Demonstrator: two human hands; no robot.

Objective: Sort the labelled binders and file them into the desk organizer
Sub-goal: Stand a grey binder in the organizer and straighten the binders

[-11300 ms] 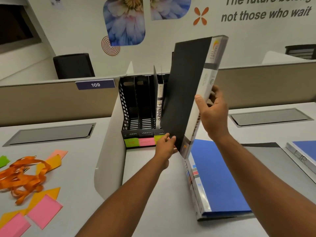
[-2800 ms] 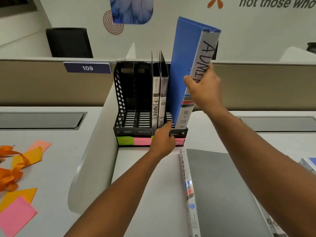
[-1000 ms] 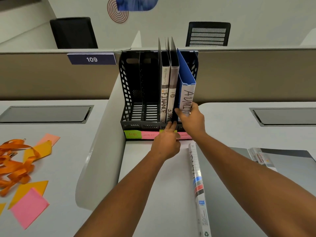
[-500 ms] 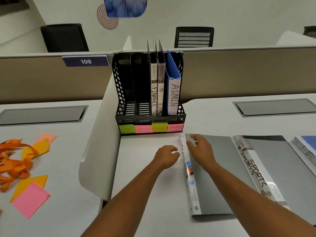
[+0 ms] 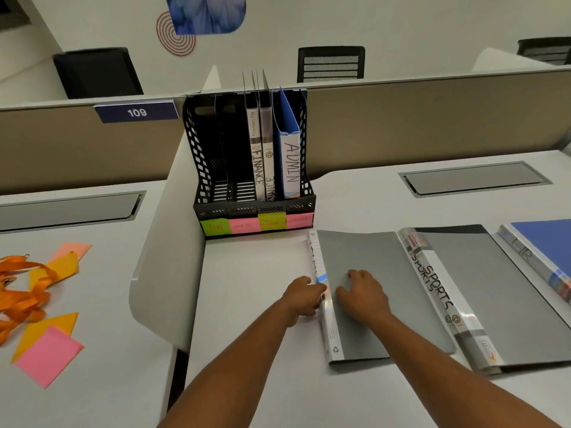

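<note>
The black mesh desk organizer stands at the back of the desk, with coloured sticky labels along its front. Its third slot holds two grey FINANCE binders; its right slot holds a blue ADMIN binder. The two left slots look empty. A grey binder lies flat in front. My left hand grips its spine edge with curled fingers. My right hand rests on its cover. A grey SPORTS binder and a blue binder lie to the right.
A white curved divider rises left of the organizer. Orange lanyards and loose pink and yellow sticky notes lie on the left desk. A beige partition runs behind, and a grey cable hatch sits at the back right.
My right hand let go of the blue ADMIN binder after seating it in the right slot. Both hands came down to the grey binder, and my left hand now grips its spine.
</note>
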